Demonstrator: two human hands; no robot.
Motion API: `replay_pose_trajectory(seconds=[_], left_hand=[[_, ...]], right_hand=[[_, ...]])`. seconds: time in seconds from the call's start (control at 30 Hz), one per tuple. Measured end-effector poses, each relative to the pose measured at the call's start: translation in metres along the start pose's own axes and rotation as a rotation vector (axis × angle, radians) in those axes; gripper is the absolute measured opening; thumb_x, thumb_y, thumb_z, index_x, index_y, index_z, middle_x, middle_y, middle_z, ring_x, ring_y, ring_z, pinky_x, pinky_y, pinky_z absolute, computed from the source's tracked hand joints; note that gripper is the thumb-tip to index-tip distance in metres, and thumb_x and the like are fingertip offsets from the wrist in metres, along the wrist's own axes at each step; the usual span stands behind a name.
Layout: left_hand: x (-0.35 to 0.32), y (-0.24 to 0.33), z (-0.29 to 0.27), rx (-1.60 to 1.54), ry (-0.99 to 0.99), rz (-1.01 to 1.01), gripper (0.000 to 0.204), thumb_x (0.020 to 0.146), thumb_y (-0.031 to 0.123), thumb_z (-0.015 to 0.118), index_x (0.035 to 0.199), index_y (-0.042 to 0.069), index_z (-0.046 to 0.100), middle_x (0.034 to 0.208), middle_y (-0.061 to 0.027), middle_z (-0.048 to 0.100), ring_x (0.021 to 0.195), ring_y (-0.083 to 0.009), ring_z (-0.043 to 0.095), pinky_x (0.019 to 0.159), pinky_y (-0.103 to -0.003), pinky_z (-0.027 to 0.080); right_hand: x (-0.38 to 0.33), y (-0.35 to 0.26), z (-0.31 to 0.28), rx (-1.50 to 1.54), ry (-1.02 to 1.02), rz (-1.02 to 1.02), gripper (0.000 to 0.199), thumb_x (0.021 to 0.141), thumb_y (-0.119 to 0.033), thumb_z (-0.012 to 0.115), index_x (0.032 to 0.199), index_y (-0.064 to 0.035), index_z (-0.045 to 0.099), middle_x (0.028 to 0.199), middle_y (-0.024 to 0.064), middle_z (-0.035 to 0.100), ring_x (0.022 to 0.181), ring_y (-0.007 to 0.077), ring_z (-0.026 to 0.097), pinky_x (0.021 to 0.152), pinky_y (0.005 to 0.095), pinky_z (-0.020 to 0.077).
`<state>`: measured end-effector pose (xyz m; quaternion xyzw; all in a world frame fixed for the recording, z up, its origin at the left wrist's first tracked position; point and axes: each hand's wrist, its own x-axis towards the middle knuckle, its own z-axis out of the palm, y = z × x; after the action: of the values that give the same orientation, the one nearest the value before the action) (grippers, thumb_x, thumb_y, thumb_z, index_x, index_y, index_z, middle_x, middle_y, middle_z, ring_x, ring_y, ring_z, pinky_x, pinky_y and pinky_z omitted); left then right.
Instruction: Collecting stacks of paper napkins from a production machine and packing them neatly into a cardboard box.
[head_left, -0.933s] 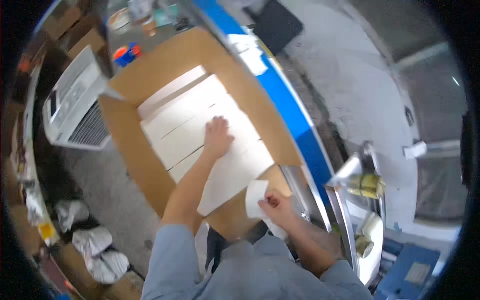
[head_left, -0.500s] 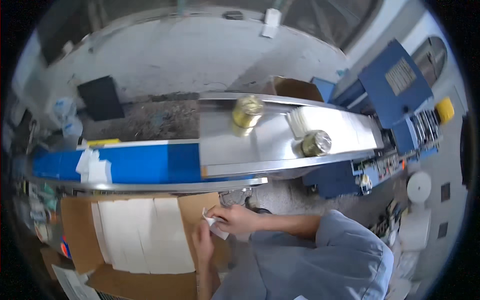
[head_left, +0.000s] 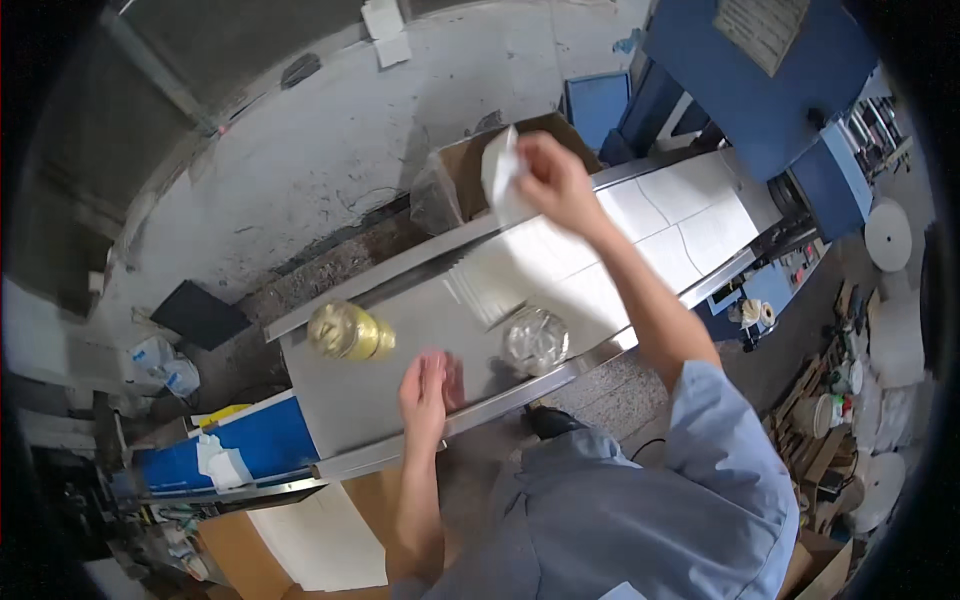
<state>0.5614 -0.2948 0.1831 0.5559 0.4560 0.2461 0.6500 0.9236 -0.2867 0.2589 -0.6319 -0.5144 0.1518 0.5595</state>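
Note:
My right hand (head_left: 562, 188) is closed on a crumpled white piece of paper (head_left: 499, 178), held over the open cardboard box (head_left: 455, 180) behind the metal table (head_left: 390, 400). Above the table's near edge is my left hand (head_left: 425, 400), its fingers stretched out and nothing visible in them. A shiny yellow-gold cylinder (head_left: 352, 332) lies to its far left. To its right, a round silver-wrapped object (head_left: 536, 340) touches rows of white paper sheets (head_left: 530, 265) lying on the table.
A blue belt (head_left: 275, 440) carrying white paper scraps (head_left: 222, 464) continues the table leftward. Below it stands a cardboard box holding white paper stacks (head_left: 325, 540). A blue machine (head_left: 740, 110) stands at the table's right end. White rolls (head_left: 888, 235) are farther right.
My hands have parted. The right moved up and away with the white paper to the far box; the left moved from the near box to the table. The view has turned rightward.

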Motion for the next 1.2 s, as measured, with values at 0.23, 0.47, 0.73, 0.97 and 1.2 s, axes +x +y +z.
replay_pose_trajectory(seconds=[0.23, 0.47, 0.73, 0.97, 1.2], left_hand=[[0.105, 0.012, 0.07, -0.197, -0.006, -0.342, 0.065, 0.1, 0.047, 0.067, 0.138, -0.004, 0.056, 0.132, -0.0164, 0.063, 0.118, -0.0245, 0.063, 0.1, -0.036, 0.051], [0.129, 0.001, 0.085, -0.033, -0.008, -0.063, 0.046, 0.098, 0.04, 0.074, 0.111, -0.004, 0.071, 0.097, -0.004, 0.071, 0.086, -0.0104, 0.062, 0.078, -0.026, 0.049], [0.136, -0.017, 0.088, 0.018, -0.137, -0.049, 0.036, 0.101, 0.025, 0.072, 0.119, -0.005, 0.065, 0.105, -0.0074, 0.071, 0.091, -0.0117, 0.066, 0.078, -0.026, 0.053], [0.133, -0.015, 0.09, -0.035, -0.125, -0.026, 0.033, 0.101, 0.023, 0.072, 0.117, -0.005, 0.066, 0.104, -0.0073, 0.072, 0.092, -0.0114, 0.065, 0.083, -0.027, 0.051], [0.128, -0.01, 0.093, -0.073, -0.102, -0.021, 0.032, 0.099, 0.022, 0.073, 0.115, -0.005, 0.067, 0.101, -0.0065, 0.072, 0.091, -0.0111, 0.064, 0.083, -0.026, 0.05]], right_hand=[[0.014, 0.06, -0.092, -0.364, 0.125, 0.206, 0.066, 0.095, -0.023, 0.074, 0.15, -0.0001, 0.047, 0.134, 0.0222, 0.065, 0.111, 0.0293, 0.07, 0.093, 0.0368, 0.0569], [-0.102, 0.04, -0.123, -0.071, 0.09, 0.359, 0.048, 0.098, -0.017, 0.072, 0.14, 0.002, 0.058, 0.112, 0.0136, 0.072, 0.1, 0.0171, 0.069, 0.087, 0.0322, 0.0571], [-0.148, 0.081, -0.161, -0.513, 0.354, 0.415, 0.032, 0.095, -0.015, 0.072, 0.119, 0.0056, 0.071, 0.092, 0.0132, 0.073, 0.079, 0.0178, 0.068, 0.073, 0.0318, 0.0551], [-0.136, 0.097, -0.159, -0.75, 0.271, 0.451, 0.035, 0.09, -0.013, 0.072, 0.12, 0.0037, 0.072, 0.096, 0.0183, 0.074, 0.081, 0.0271, 0.071, 0.079, 0.0364, 0.0563], [-0.127, 0.09, -0.157, -0.745, 0.215, 0.541, 0.037, 0.09, -0.013, 0.072, 0.123, 0.0018, 0.071, 0.098, 0.0201, 0.075, 0.084, 0.0296, 0.072, 0.081, 0.038, 0.0567]])
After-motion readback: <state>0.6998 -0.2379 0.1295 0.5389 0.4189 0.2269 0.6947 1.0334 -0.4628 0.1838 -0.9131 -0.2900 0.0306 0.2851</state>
